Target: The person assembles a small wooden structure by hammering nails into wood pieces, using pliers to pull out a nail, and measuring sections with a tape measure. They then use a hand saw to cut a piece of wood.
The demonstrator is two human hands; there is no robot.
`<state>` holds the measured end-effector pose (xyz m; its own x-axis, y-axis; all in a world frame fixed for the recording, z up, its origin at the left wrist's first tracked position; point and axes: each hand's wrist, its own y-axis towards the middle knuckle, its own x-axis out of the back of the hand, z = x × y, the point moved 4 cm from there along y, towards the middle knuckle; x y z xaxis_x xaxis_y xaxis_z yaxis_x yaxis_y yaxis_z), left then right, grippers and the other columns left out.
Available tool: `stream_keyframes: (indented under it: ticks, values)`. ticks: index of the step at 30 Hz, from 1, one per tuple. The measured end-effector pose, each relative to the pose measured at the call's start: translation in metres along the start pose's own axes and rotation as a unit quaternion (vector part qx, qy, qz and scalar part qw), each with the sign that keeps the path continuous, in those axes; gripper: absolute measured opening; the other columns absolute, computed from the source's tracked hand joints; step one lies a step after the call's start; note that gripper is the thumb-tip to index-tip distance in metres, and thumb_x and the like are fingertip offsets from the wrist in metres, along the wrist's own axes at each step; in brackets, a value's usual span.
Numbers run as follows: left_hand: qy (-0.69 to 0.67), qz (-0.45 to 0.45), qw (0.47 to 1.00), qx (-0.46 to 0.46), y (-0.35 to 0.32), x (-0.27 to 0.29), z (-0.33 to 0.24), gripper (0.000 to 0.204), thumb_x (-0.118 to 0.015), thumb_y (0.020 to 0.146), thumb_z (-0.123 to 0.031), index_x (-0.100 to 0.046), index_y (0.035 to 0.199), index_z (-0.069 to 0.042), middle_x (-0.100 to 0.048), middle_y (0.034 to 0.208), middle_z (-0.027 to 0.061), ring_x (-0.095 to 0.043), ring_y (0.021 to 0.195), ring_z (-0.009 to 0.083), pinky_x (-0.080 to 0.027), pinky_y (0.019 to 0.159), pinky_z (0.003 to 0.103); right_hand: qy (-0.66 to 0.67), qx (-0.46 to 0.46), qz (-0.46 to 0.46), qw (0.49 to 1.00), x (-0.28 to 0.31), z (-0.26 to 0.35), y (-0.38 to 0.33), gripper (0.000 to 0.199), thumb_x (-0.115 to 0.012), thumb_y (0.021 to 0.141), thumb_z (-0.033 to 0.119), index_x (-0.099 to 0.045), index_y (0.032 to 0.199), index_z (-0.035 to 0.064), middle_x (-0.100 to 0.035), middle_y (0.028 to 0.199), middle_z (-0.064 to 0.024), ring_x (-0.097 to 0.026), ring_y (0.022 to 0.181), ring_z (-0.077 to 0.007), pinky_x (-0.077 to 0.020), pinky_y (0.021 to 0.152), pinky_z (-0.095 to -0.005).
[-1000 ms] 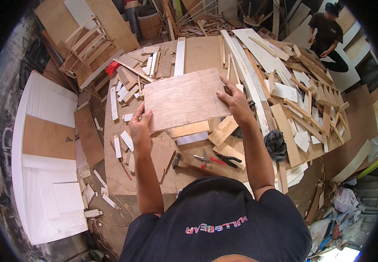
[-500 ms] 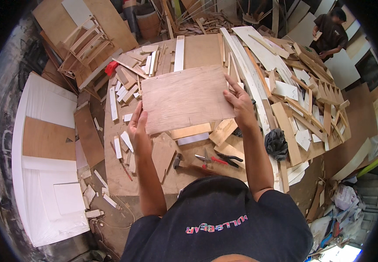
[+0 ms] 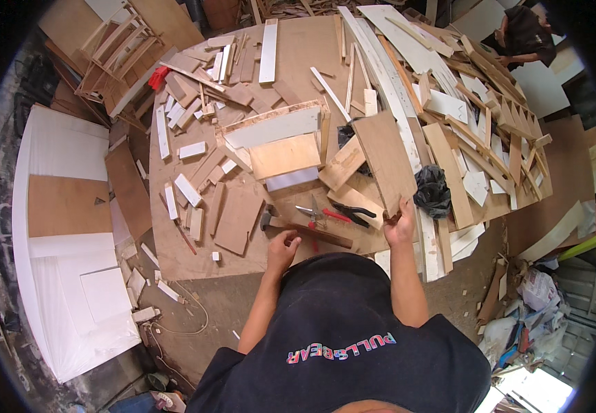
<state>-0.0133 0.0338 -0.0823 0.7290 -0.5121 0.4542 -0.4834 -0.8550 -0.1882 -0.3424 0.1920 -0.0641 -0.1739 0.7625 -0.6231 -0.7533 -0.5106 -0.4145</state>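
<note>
My right hand (image 3: 400,224) grips the near corner of a thin plywood board (image 3: 385,164), which lies slanted over wood offcuts and the edge of the long white planks. Close to my body, my left hand (image 3: 283,249) has curled fingers, just below the wooden handle of a hammer (image 3: 312,232). Whether anything is inside those fingers is hidden. Pliers with black handles (image 3: 353,212) and a red-handled cutting tool (image 3: 331,215) lie between my hands. Beyond them stands a box-like wooden frame (image 3: 324,131), with a pale wood block (image 3: 284,157) at its near side.
Wood offcuts (image 3: 188,149) litter the left of the worktable (image 3: 298,62). Long white planks (image 3: 380,76) and piled scraps cover its right. A black plastic bag (image 3: 433,191) sits beside the board. Another person (image 3: 528,34) stands at the far right.
The plywood board has moved from in front of me to the right and turned. My left hand has let go of it and come down near the hammer; the box-like frame is now uncovered.
</note>
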Motion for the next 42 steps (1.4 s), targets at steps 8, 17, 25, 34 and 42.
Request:
stream_keyframes:
  ticks: [8,17,25,34,42]
  values:
    - [-0.024,0.053,0.996,0.067,0.001,-0.024,0.037,0.032,-0.072,0.095,-0.024,-0.072,0.115,0.001,-0.077,0.097,0.0143,-0.074,0.087,0.0205,-0.057,0.080,0.033,0.004,-0.007,0.018,1.000,0.013,-0.019,0.004,0.059,-0.053,0.105,0.011,-0.028,0.158,0.0126,-0.048,0.150,-0.0105,-0.056,0.129,-0.0293,-0.0512,0.106,-0.0426]
    - [-0.021,0.041,0.999,0.006,0.004,-0.038,-0.018,0.031,-0.070,0.096,-0.025,-0.072,0.116,-0.001,-0.076,0.097,0.0125,-0.072,0.088,0.0188,-0.054,0.081,0.033,-0.863,0.118,0.116,0.478,0.010,-0.045,0.032,0.082,-0.077,0.071,0.016,-0.049,0.147,0.0162,-0.053,0.140,-0.0149,-0.047,0.133,-0.0366,-0.0372,0.107,-0.0586]
    - [-0.046,0.082,0.996,0.002,-0.005,-0.061,-0.016,0.028,-0.071,0.096,-0.020,-0.070,0.117,-0.001,-0.076,0.089,0.0094,-0.071,0.079,0.0142,-0.056,0.072,0.030,-0.866,0.165,0.194,0.431,0.020,-0.025,0.023,0.082,-0.084,0.067,0.024,-0.052,0.141,0.0169,-0.053,0.133,-0.0164,-0.053,0.126,-0.0352,-0.0404,0.103,-0.0543]
    - [-0.165,0.079,0.978,0.097,0.000,-0.080,-0.016,0.028,-0.067,0.100,-0.019,-0.069,0.121,-0.002,-0.073,0.091,0.0044,-0.066,0.075,0.0096,-0.053,0.066,0.026,-0.555,-0.229,0.252,0.759,0.017,0.029,0.001,0.046,-0.070,0.079,0.029,-0.067,0.119,0.0070,-0.066,0.101,-0.0078,-0.063,0.082,-0.0161,-0.0497,0.068,-0.0322]
    - [-0.264,0.094,0.949,0.144,-0.019,-0.073,-0.020,0.028,-0.063,0.103,-0.017,-0.066,0.127,-0.002,-0.073,0.100,0.0041,-0.066,0.084,0.0093,-0.052,0.073,0.023,-0.251,-0.296,0.223,0.895,0.030,0.007,-0.041,0.039,-0.067,0.083,0.030,-0.066,0.113,0.0046,-0.066,0.098,-0.0054,-0.065,0.088,-0.0171,-0.0493,0.071,-0.0307]
